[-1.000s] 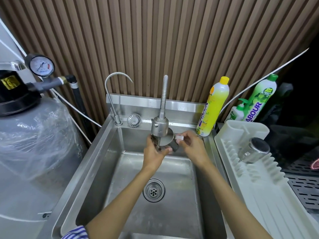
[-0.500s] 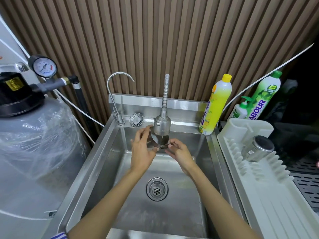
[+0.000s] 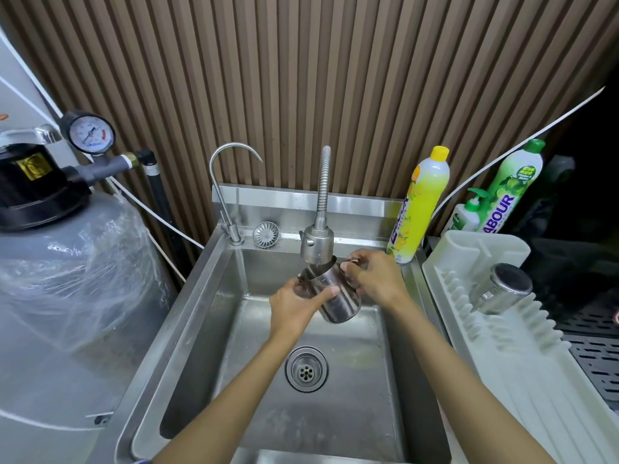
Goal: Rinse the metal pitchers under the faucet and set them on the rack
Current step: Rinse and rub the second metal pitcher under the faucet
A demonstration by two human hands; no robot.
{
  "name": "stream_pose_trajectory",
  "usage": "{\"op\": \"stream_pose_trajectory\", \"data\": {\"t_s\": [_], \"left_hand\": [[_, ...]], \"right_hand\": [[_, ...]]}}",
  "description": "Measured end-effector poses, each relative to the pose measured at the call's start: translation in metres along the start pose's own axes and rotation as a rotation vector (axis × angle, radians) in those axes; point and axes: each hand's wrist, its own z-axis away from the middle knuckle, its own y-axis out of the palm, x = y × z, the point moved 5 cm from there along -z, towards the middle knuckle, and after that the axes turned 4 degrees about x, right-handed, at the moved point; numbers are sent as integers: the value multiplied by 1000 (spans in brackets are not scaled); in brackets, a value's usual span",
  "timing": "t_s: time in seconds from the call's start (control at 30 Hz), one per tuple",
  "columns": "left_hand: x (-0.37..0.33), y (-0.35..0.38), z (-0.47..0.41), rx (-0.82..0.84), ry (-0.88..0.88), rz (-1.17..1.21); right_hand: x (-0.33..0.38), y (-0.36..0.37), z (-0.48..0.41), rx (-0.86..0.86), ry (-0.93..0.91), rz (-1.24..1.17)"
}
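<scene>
Fingers, left hand (image 3: 294,313): wrapping the pitcher (image 3: 340,304) body, gripping.
Fingers, right hand (image 3: 376,279): pinching the pitcher's handle side.
Pitcher: hanging tilted beneath the faucet (image 3: 316,244).

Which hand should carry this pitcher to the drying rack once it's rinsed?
Probably the right hand. It holds the pitcher on the side nearer the rack, right of the sink; the left hand would need to cross over.

Pitcher (image 3: 339,306) is under the faucet (image 3: 316,244), over the sink (image 3: 201,313). Rack (image 3: 536,380) on the right carries a second pitcher (image 3: 502,289).
</scene>
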Motion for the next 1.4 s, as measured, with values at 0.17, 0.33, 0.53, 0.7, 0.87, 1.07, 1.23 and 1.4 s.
{"op": "stream_pose_trajectory", "data": {"t_s": [0.17,0.33,0.53,0.7,0.87,1.07,1.23,1.4], "left_hand": [[2,19,-11,26,-92,133],[-7,20,-18,-71,-14,281],[-15,1,-13,-201,205,198],[-28,-22,1,-211,464,-149],[-26,-38,8,-174,520,-269],[-12,-33,11,-155,398,-263],[2,-14,6,-107,244,-224],[12,8,3,13,79,-6]], "right_hand": [[10,-12,3,-59,-137,176],[0,-8,4,-21,-144,-262],[-20,26,3,130,12,-761],[-34,66,10,289,170,-1128],[-26,81,14,298,188,-1221],[-22,63,14,284,87,-963],[-28,39,12,83,87,-582],[-22,7,13,-29,17,-187]]}}
